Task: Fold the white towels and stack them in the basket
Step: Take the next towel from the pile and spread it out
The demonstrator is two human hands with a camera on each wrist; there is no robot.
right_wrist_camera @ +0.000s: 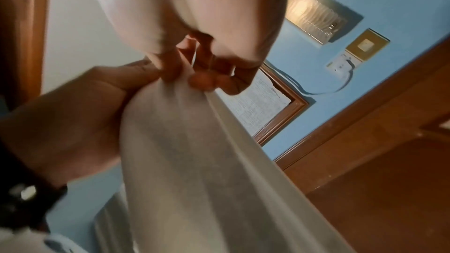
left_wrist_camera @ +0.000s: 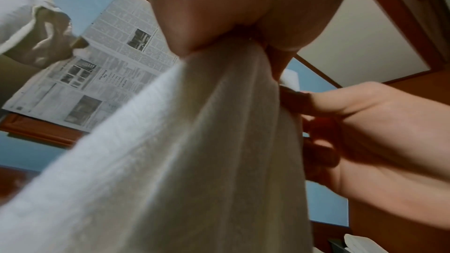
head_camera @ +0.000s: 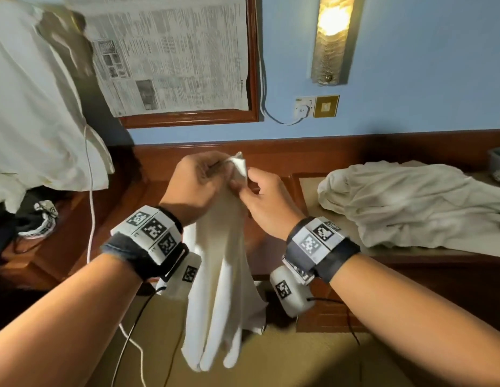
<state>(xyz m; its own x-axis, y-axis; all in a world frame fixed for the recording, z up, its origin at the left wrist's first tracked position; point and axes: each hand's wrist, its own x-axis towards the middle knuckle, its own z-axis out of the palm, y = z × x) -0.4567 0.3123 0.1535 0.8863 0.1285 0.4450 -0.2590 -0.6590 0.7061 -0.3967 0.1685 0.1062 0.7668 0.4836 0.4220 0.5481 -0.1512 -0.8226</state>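
Two hands meet at one top corner of the white towel [head_camera: 221,263], and this is where the trouble can start. Your left hand [head_camera: 197,182] has its fingers curled tight around the bunched top, and your right hand [head_camera: 261,201] pinches the cloth just beside it, thumb against fingers. The towel hangs free in the air in front of you, gathered in long pleats, with its lower end above the carpet and not touching the worktop [head_camera: 307,191].

I think you are searching along the edge for the second corner. If your right hand slides down a pleat and not the true hem, you get a crooked fold, and the stack becomes uneven. The cloth is thin and soft, so two layers can easily feel like one.

If you let go with the left hand before the right one has a sure hold, the towel can fall on the carpet and get dirty.

The crumpled towel pile [head_camera: 416,202] lies on the worktop to your right, so there is little free place for laying flat. What may be the basket [head_camera: 498,166] shows only at the far right edge; I cannot tell what is in it.
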